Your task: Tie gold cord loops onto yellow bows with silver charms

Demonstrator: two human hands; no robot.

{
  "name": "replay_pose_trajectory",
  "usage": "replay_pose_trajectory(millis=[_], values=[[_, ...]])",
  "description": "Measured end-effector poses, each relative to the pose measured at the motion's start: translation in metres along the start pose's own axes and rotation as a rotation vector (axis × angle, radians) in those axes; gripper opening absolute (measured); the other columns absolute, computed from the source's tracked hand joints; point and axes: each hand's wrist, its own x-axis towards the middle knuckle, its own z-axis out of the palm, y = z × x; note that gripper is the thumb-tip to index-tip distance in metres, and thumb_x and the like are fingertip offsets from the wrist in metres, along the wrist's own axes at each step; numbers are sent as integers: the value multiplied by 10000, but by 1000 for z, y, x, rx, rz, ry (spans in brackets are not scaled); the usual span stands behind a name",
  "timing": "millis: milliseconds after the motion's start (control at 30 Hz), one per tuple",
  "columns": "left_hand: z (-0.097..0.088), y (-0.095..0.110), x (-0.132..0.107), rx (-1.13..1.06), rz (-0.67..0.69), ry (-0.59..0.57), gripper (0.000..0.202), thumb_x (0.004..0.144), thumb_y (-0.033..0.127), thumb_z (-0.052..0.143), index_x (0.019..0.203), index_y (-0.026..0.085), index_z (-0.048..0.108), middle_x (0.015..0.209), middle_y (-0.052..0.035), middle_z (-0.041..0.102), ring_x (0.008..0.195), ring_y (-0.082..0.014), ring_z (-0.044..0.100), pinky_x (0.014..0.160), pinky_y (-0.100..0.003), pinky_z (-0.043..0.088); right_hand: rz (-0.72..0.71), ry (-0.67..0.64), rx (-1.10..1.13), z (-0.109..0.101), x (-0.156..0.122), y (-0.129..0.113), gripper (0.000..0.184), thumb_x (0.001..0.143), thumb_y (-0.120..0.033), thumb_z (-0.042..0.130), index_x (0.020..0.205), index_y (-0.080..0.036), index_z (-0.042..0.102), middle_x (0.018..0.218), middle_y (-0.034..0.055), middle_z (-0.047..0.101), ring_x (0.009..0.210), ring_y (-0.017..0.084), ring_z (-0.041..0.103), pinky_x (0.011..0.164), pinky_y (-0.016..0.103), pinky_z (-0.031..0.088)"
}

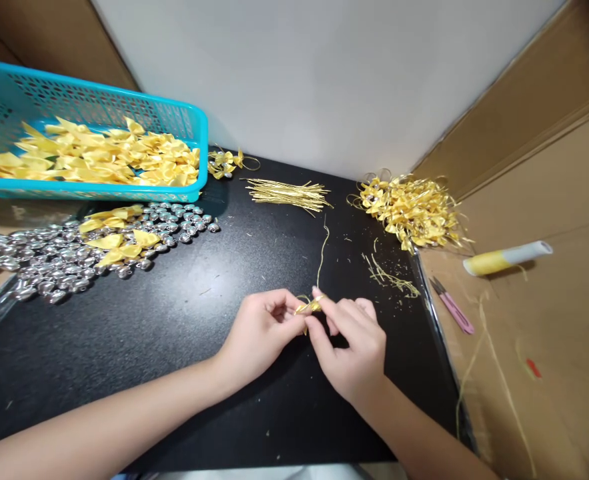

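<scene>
Near the middle of the black table, my left hand [264,327] pinches a small yellow ribbon bow [305,308] between thumb and fingers. My right hand [351,337] is closed on the same bow from the other side, with thumb and forefinger at its edge. A thin gold cord [323,257] runs from the fingertips away across the table. Fingers cover much of the bow, so I cannot tell whether a bell is on it. Beyond the hands lies a bundle of straight gold ties [289,195].
A turquoise basket [139,190] of yellow bows stands back left, above a spread of silver bells [64,257]. Finished-looking bow pieces [414,210] are heaped at right, near cord scraps [391,277], a pink-handled snipping tool [454,310] and a thread spool [507,259].
</scene>
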Motion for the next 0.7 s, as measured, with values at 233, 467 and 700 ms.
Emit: replay_pose_trajectory(millis=[233, 467, 700], values=[[-1, -2, -4, 275, 155, -35, 145, 778, 220, 598, 669, 143, 657, 644, -12, 650, 594, -122, 556, 581, -228, 420, 269, -200, 97, -3, 5, 2, 244, 821, -128, 587, 581, -166, 609, 513, -61, 396, 500, 77, 412, 583, 265, 294], [-5, 10, 5, -40, -87, -53, 167, 707, 302, 674, 653, 150, 630, 553, 22, 602, 518, -97, 504, 534, -215, 409, 413, -207, 654, -5, 7, 2, 168, 879, -223, 589, 717, -199, 627, 658, -21, 497, 646, 122, 465, 610, 250, 369], [-27, 15, 26, -319, -229, -3, 214, 622, 310, 805, 704, 135, 711, 617, 8, 636, 570, -81, 532, 574, -190, 436, 468, -91, 1297, -30, 18, 22, 184, 860, -372, 660, 750, -228, 625, 833, 3, 501, 848, 149, 489, 819, 291, 418]])
